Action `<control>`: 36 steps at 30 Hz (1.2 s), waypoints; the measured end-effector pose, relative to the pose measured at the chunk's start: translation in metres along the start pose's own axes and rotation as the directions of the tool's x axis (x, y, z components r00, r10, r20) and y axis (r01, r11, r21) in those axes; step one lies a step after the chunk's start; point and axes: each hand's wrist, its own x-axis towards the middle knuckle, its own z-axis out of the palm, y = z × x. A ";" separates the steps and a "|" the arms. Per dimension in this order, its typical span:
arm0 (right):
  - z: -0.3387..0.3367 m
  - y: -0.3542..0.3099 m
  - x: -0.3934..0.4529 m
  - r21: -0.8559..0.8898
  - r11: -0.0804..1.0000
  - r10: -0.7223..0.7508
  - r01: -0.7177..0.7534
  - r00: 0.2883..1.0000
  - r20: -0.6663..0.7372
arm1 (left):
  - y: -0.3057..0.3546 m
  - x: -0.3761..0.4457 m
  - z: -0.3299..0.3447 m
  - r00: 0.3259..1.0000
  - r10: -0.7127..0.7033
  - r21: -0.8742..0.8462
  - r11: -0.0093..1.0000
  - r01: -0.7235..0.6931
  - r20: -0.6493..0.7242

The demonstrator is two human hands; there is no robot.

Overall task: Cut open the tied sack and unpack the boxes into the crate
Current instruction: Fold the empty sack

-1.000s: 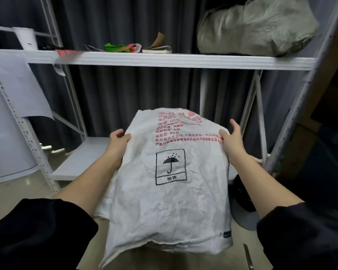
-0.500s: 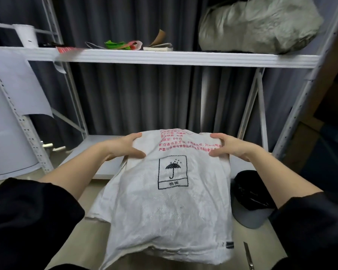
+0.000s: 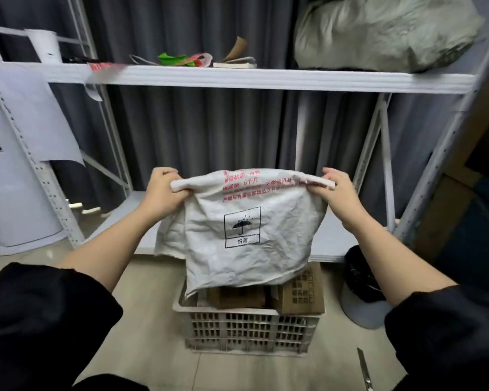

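1. The left hand [image 3: 164, 190] grips the rolled upper edge of the white woven sack [image 3: 251, 230] at its 9 o'clock corner, fingers curled tight around the bunched fabric.
2. The right hand [image 3: 338, 190] pinches the same rolled edge at the 3 o'clock corner, with thumb and fingers closed on it.
3. The sack hangs limp and crumpled between the two hands, its printed side toward the camera: red text along the top and a black umbrella symbol in a square near the middle.
4. The sack's lower edge drapes over the far rim of the pale slotted crate [image 3: 249, 331], which sits on the floor at 6 o'clock from the sack.
5. Brown cardboard boxes [image 3: 299, 294] lie inside the crate; the one at the 3 o'clock side bears printed characters and small squares.
6. A black-lined bin [image 3: 362, 294] stands on the floor at 3 o'clock from the crate.
7. A slim metal blade [image 3: 364, 371] lies on the floor at 5 o'clock from the crate.
8. A white metal shelf [image 3: 266, 79] spans the view at 12 o'clock, carrying a bulky grey-green bag [image 3: 384, 32].
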 end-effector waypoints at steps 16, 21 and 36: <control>0.150 -0.050 -0.016 0.329 0.874 0.163 -0.357 0.854 0.495 | -0.103 -0.016 -0.078 0.874 -0.340 -0.367 0.907 0.207 -0.348; 0.199 -0.026 -0.031 0.114 0.919 0.164 -0.377 0.628 0.760 | -0.154 -0.014 -0.095 0.861 -0.404 -0.422 0.870 0.256 -0.311; 0.422 0.049 -0.030 -0.109 0.957 0.292 -0.270 0.887 0.359 | -0.317 0.009 -0.068 0.617 -0.756 -0.376 0.649 0.662 -0.219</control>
